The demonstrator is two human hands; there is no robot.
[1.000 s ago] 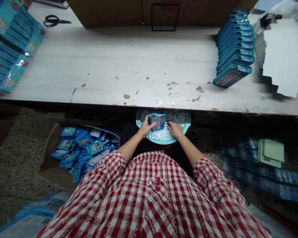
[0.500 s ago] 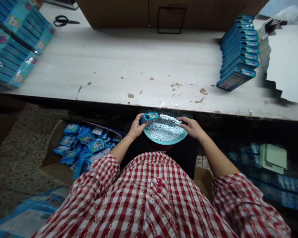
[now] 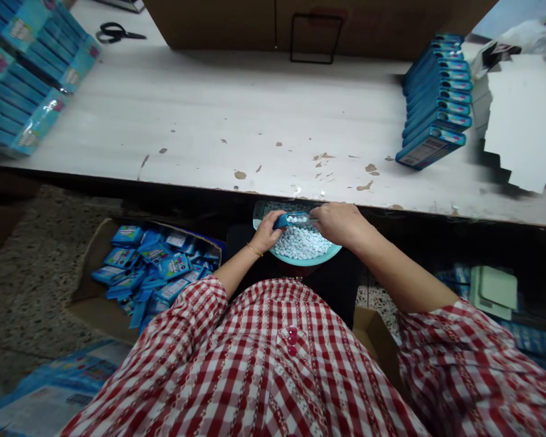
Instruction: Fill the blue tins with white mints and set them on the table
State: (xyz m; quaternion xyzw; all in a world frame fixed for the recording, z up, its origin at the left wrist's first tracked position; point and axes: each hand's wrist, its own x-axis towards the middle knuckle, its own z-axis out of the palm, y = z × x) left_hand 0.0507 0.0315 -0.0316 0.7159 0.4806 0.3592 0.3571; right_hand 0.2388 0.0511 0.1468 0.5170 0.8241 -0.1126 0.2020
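White worktop (image 3: 200,109) with chipped paint runs across the view, and the big cardboard box (image 3: 255,27) on it gets cut off up top. Wrapped blue packs (image 3: 22,79) are cropped at the left edge, and the row of blue boxes (image 3: 437,103) stands to the right. Below the front edge, the left hand (image 3: 264,233) has a small blue box (image 3: 283,220) pinched between thumb and fingers, over the teal basin (image 3: 308,261) of white pellets (image 3: 300,243). Right hand (image 3: 339,224) is at the box's other end, fingers curled in together around something clear-ish with pellets at it; too small and blurry to say what, and its fingertips are mostly hidden. Basin's far side is tucked in the shadow of the worktop. Labels? Cartons in the open carton (image 3: 88,297) at left have printed fronts, but honestly I can't read a single word. Same with the white panel on the nearest standing box.
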